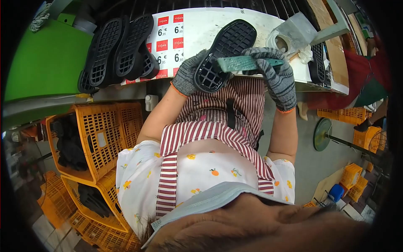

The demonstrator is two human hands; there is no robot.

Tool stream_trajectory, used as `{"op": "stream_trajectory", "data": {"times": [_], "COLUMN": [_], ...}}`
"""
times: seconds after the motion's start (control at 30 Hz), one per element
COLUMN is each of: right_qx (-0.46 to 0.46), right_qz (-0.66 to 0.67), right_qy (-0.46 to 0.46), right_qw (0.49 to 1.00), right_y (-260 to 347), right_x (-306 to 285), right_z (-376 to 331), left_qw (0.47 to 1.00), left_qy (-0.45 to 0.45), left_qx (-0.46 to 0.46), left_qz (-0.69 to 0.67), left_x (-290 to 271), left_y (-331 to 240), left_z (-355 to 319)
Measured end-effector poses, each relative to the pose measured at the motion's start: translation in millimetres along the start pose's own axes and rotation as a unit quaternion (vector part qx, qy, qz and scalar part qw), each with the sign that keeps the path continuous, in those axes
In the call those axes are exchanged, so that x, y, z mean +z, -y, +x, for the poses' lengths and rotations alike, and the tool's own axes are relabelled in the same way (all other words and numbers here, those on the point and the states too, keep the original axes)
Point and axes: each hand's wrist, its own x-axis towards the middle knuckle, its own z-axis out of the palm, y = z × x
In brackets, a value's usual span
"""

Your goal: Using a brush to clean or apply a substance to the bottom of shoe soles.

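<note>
Grey knit gloves with orange cuffs cover both hands. My left hand (pixel 187 74) is closed around the edge of a black shoe sole (pixel 235 37), held tilted over the front edge of the white work surface (pixel 197 42). The sole's grid-patterned side faces up, and its near end looks glossy, as if wet. In my right hand (pixel 278 80) is a green brush (pixel 237 64) with a flat handle, its end over the near part of the sole. Whether the bristles touch the sole cannot be made out.
Several black soles (pixel 107 52) lean together at the left of the table. A translucent plastic container (pixel 289 35) stands at the back right, near another sole (pixel 317 63). Orange crates (pixel 103 140) holding black items are stacked at my left, below a green surface (pixel 46 63).
</note>
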Motion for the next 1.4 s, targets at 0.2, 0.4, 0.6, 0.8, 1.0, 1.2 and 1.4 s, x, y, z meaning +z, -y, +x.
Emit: {"op": "stream_trajectory", "data": {"times": [0.2,0.4,0.6,0.8,1.0,1.2,1.4], "right_qx": [0.009,0.024,-0.065,-0.185,-0.259,-0.194,-0.041], "right_qz": [0.083,0.055,0.017,-0.082,-0.203,-0.287,-0.159], "right_qy": [0.047,-0.032,-0.192,-0.275,-0.337,-0.348,-0.338], "right_qw": [0.995,0.998,0.979,0.940,0.882,0.871,0.927], "right_y": [-5.2,-14.6,-24.6,-33.2,-41.2,-41.1,-19.1], "right_x": [12.3,1.2,-11.8,-27.4,-36.6,-38.5,-29.3], "right_z": [-2.7,1.7,2.3,1.4,-4.2,-10.3,-17.1], "left_qw": [1.000,0.995,0.992,0.976,0.953,0.932,0.921], "left_qy": [0.026,0.058,0.017,-0.019,-0.008,0.032,0.041], "left_qx": [-0.014,-0.075,-0.054,-0.001,0.019,0.028,0.032], "left_qz": [-0.002,0.028,0.115,0.216,0.302,0.359,0.386], "left_x": [-4.3,3.6,5.0,19.5,36.9,49.4,41.6], "left_y": [1.4,4.5,5.6,14.6,19.1,25.4,25.1], "left_z": [-0.1,-3.3,-9.6,-18.2,-19.3,-17.0,-11.9]}}
